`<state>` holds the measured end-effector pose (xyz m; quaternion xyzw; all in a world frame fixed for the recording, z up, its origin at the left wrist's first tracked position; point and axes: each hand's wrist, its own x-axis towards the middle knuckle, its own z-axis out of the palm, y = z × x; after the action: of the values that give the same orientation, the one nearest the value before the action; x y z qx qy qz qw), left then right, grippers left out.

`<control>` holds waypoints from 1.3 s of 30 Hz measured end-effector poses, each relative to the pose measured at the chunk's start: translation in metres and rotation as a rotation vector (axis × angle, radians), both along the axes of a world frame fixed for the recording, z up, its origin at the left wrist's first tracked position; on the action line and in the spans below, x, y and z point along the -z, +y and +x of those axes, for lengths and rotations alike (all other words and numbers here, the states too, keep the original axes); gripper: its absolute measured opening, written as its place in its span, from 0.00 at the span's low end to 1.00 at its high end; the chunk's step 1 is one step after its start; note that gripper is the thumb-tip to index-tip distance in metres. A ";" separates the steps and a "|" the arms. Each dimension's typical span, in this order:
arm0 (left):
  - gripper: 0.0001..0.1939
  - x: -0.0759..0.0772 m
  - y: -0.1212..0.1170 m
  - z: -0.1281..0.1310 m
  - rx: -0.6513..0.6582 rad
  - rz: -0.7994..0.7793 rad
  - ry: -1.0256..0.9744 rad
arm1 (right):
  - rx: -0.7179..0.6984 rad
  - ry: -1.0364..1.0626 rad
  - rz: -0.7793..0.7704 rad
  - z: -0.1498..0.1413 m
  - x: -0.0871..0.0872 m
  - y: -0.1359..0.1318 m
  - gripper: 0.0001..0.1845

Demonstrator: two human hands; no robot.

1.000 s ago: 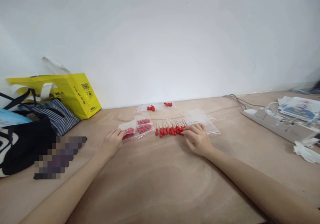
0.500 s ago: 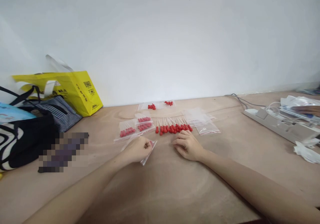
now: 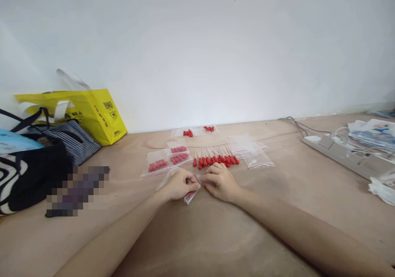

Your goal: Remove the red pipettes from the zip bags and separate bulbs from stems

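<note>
My left hand (image 3: 179, 184) and my right hand (image 3: 218, 181) meet at the middle of the brown table (image 3: 216, 236), both pinching a small clear zip bag (image 3: 190, 195) with red inside. Just beyond them lies a row of red-tipped sticks (image 3: 216, 160). To the left of the row lie filled clear bags (image 3: 168, 159) of red pieces. Empty clear bags (image 3: 251, 151) lie to the right of the row.
Two more bags with red pieces (image 3: 197, 132) sit by the white wall. A yellow tote (image 3: 89, 112), a striped bag (image 3: 66, 139) and a black bag (image 3: 27, 174) crowd the left. A power strip (image 3: 342, 155) with cables and printed packets (image 3: 372, 132) lie at right.
My left hand carried a clear bag from the filled bags toward the middle. My right hand left the stick row and joined it on the bag. Another person's hand at far right is gone.
</note>
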<state>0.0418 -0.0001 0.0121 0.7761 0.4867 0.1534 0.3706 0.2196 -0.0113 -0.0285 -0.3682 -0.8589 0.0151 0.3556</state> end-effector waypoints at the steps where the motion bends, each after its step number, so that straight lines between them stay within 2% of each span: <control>1: 0.13 0.001 -0.001 0.000 -0.006 -0.003 -0.004 | -0.004 0.001 0.004 0.001 0.000 0.000 0.06; 11: 0.12 -0.002 -0.008 0.003 -0.040 0.064 0.122 | -0.019 0.026 0.021 0.002 0.000 -0.001 0.04; 25: 0.12 0.000 -0.002 0.001 0.022 0.012 0.032 | -0.029 -0.003 0.026 0.002 0.000 0.000 0.04; 34: 0.15 -0.003 -0.003 0.001 0.012 0.040 0.081 | -0.032 0.007 0.041 0.005 0.001 0.001 0.03; 39: 0.16 -0.010 -0.009 0.003 0.001 0.086 0.140 | -0.040 0.007 0.046 0.007 0.001 0.001 0.03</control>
<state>0.0451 -0.0090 0.0222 0.8004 0.5039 0.1192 0.3020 0.2268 -0.0102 -0.0295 -0.3428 -0.8649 0.0039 0.3666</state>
